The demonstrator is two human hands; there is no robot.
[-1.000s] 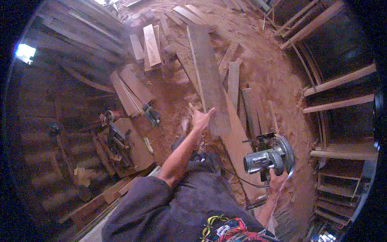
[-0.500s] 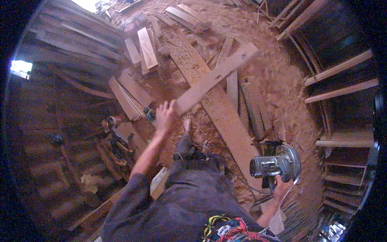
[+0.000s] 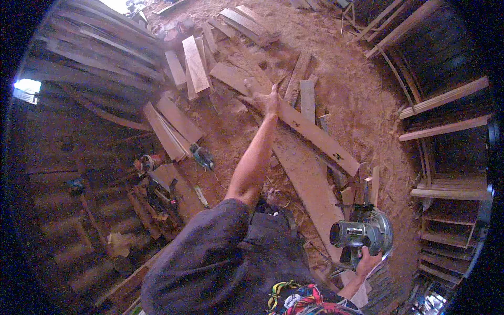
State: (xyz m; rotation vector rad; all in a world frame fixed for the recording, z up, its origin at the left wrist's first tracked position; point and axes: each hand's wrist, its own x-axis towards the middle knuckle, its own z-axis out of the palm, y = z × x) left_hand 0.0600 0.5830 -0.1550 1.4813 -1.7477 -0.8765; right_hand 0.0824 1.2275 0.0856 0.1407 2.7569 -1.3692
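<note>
1. The left hand (image 3: 269,102) is spread over the knotted plank (image 3: 317,134); whether it grips or merely touches the wood, I cannot tell.
2. That plank slants across a wide board (image 3: 302,176) ahead of the person, its near end toward the right.
3. The right hand (image 3: 369,258) grasps the circular saw (image 3: 349,233) by its handle, near the wide board's lower end.
4. Reddish sawdust (image 3: 375,118) covers the floor around them.

Left arm (image 3: 252,165) outstretched, left fingers (image 3: 256,98) splayed — right forearm (image 3: 352,289) low, right fingers (image 3: 364,254) curled
</note>
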